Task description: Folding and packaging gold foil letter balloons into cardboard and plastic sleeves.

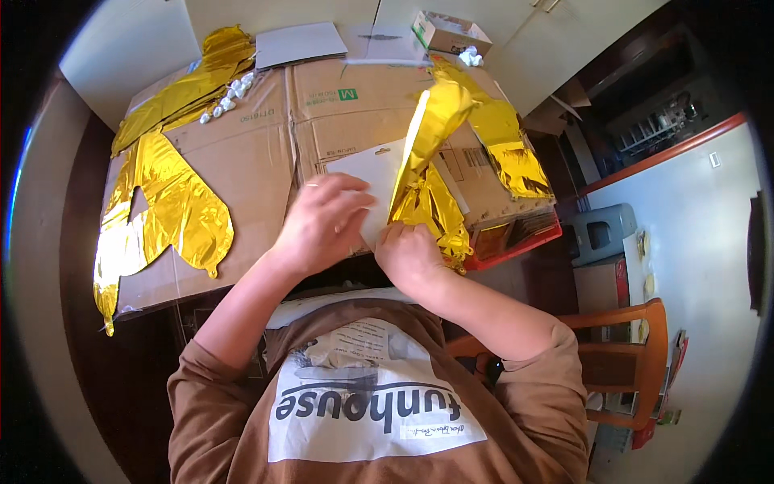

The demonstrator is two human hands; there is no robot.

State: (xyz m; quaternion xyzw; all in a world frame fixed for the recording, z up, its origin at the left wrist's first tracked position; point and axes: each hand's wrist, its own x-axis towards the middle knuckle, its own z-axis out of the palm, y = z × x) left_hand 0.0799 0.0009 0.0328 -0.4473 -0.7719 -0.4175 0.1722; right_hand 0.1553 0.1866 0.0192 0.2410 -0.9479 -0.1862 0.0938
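My right hand (412,255) is closed at the near edge of the table, pinching the edge of a shiny gold foil balloon (431,198). The balloon is uninflated and creased; its upper part stands up in a fold and leans away from me. My left hand (322,222) hovers just left of it with bent fingers apart and nothing in them, a ring on one finger. Beneath both hands lies a white card (367,165) with a hanging slot, partly covered by the foil.
Brown cardboard (250,153) covers the table. A flat gold balloon (173,206) lies at left, more gold foil (189,93) behind it beside white crumpled bits (228,98). At right are another foil piece (516,157) and a red tray (516,246). A small box (451,34) stands far back; a wooden chair (645,363), right.
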